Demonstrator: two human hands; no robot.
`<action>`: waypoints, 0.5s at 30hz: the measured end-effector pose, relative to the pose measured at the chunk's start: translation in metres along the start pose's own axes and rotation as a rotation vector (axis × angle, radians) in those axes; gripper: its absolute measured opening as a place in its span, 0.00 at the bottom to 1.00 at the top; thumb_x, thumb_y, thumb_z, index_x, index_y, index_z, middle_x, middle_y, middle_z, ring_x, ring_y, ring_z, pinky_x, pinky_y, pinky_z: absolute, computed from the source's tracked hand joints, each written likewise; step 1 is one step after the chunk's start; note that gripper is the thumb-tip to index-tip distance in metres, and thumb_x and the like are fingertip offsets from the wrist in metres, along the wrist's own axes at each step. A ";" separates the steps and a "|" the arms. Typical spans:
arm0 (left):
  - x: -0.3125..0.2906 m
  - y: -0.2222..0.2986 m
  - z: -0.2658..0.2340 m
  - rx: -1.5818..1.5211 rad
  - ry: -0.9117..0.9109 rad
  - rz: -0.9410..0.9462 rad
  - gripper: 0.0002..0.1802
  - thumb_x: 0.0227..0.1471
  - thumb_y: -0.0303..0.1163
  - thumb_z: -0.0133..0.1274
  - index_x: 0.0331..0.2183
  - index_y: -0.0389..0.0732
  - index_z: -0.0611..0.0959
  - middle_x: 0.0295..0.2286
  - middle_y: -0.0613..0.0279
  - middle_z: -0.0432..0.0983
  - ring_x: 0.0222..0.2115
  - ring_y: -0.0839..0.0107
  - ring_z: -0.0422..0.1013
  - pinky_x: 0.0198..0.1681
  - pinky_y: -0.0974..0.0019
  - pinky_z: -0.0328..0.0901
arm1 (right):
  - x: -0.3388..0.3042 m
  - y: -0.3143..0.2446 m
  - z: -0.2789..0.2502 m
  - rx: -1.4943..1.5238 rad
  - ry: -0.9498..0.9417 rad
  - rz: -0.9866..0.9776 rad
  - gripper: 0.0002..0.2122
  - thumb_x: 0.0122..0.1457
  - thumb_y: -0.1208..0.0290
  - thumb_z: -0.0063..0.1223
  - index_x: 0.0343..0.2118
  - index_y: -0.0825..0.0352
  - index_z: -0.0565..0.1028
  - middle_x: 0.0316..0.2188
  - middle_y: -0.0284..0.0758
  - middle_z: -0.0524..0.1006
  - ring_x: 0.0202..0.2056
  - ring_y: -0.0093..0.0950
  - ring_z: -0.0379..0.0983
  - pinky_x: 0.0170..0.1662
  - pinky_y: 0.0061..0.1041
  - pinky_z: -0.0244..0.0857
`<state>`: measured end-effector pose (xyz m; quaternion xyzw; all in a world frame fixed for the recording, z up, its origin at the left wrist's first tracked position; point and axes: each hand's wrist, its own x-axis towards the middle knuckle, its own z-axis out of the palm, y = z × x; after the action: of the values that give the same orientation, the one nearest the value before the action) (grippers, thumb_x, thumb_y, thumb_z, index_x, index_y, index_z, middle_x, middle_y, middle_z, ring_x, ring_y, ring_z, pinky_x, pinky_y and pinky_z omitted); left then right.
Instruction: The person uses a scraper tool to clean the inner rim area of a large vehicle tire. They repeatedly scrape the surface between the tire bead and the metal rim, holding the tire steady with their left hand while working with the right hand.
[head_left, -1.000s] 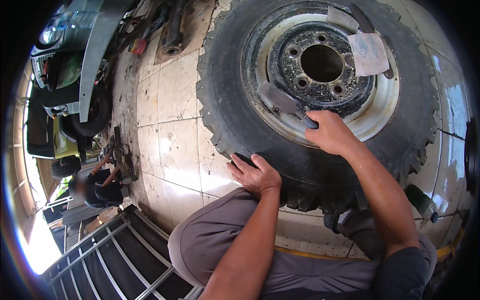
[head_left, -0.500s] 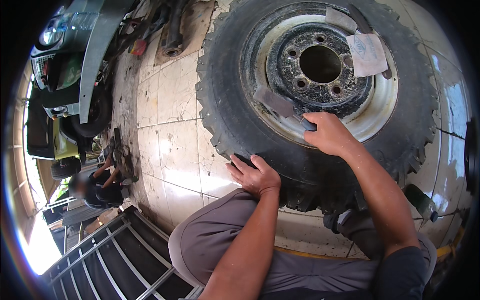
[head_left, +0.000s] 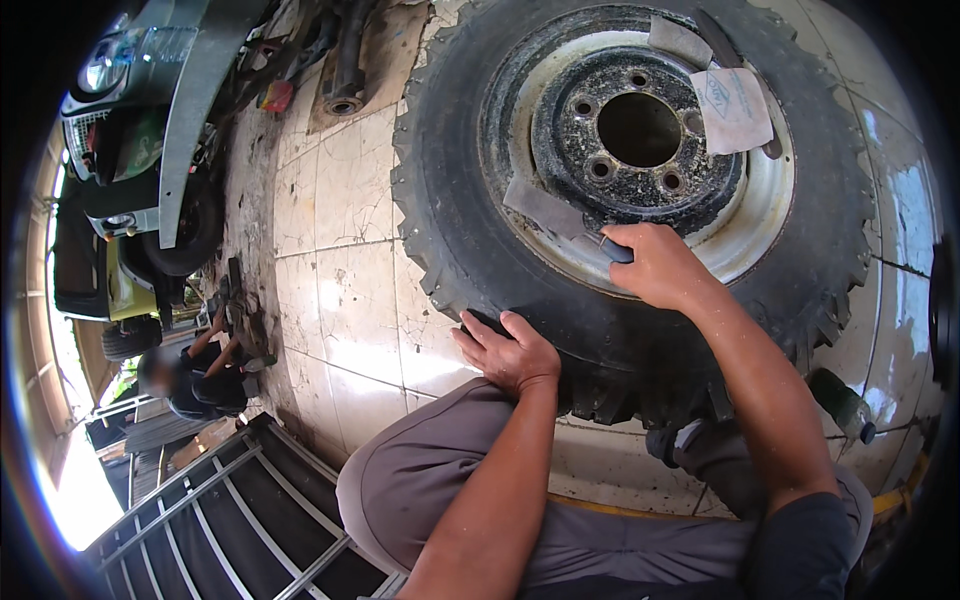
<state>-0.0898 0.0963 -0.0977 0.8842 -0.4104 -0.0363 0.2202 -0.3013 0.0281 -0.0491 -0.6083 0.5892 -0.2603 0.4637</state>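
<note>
The tyre [head_left: 470, 240] lies flat on the tiled floor [head_left: 340, 300], its hub [head_left: 640, 140] facing up, so its axis runs straight up from the floor. It fills the middle and right of the view. To its left the tiles lie open as far as a parked vehicle [head_left: 140, 120]; a metal grate [head_left: 230, 510] borders the floor at lower left, where another person [head_left: 190, 375] crouches, well apart. The near tread sits against the person's knee [head_left: 430, 480], so there is little room on that side.

The left hand [head_left: 510, 350] rests on the near tread, fingers curled loosely over the lugs, holding nothing. The right hand [head_left: 655, 265] is closed around a small dark tool [head_left: 615, 250], its tip on the silver rim [head_left: 760, 230], just beside a grey patch [head_left: 545, 205] lying on the rim. A pale sheet [head_left: 735, 110] lies on the far side of the rim. A dark bottle [head_left: 840, 400] lies on the floor at the right, near the tread.
</note>
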 end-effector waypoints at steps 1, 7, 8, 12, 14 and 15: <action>-0.001 0.002 -0.001 -0.006 -0.002 -0.005 0.38 0.59 0.48 0.42 0.64 0.37 0.62 0.63 0.33 0.50 0.62 0.38 0.51 0.65 0.44 0.48 | -0.002 -0.001 -0.002 0.011 0.040 0.020 0.21 0.49 0.73 0.52 0.49 0.71 0.76 0.39 0.57 0.77 0.44 0.52 0.74 0.47 0.42 0.68; -0.001 0.004 -0.001 0.007 0.008 0.001 0.38 0.58 0.48 0.43 0.64 0.37 0.62 0.63 0.32 0.50 0.62 0.37 0.51 0.64 0.44 0.48 | 0.001 0.010 0.004 -0.114 0.029 -0.067 0.21 0.50 0.73 0.51 0.50 0.69 0.76 0.41 0.55 0.78 0.44 0.51 0.75 0.49 0.43 0.68; -0.002 0.004 -0.001 -0.001 0.011 0.001 0.38 0.59 0.48 0.43 0.64 0.37 0.62 0.63 0.32 0.50 0.62 0.37 0.51 0.64 0.44 0.48 | 0.001 0.007 0.004 -0.101 0.054 -0.019 0.22 0.50 0.73 0.51 0.50 0.69 0.76 0.41 0.54 0.78 0.44 0.51 0.75 0.49 0.43 0.68; -0.002 0.005 -0.001 -0.008 0.018 0.014 0.37 0.59 0.47 0.43 0.63 0.36 0.63 0.63 0.32 0.51 0.62 0.37 0.52 0.64 0.44 0.49 | -0.001 0.006 0.006 -0.083 -0.003 0.005 0.23 0.50 0.73 0.52 0.52 0.68 0.75 0.42 0.53 0.78 0.44 0.50 0.75 0.50 0.41 0.68; -0.001 0.002 0.000 -0.007 0.032 0.026 0.37 0.59 0.47 0.44 0.63 0.36 0.63 0.63 0.32 0.51 0.62 0.37 0.52 0.64 0.44 0.49 | 0.000 0.003 0.004 -0.079 -0.052 -0.004 0.24 0.50 0.73 0.52 0.53 0.68 0.75 0.43 0.53 0.78 0.45 0.50 0.75 0.50 0.41 0.68; -0.001 0.000 0.001 -0.005 0.039 0.032 0.37 0.58 0.47 0.44 0.63 0.36 0.64 0.63 0.32 0.52 0.62 0.37 0.52 0.64 0.44 0.49 | 0.000 0.001 0.001 -0.073 -0.047 0.026 0.24 0.50 0.72 0.52 0.53 0.68 0.75 0.43 0.53 0.78 0.45 0.49 0.75 0.50 0.40 0.68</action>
<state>-0.0906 0.0964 -0.0982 0.8774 -0.4201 -0.0167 0.2309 -0.3008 0.0282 -0.0507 -0.6229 0.5952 -0.2184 0.4583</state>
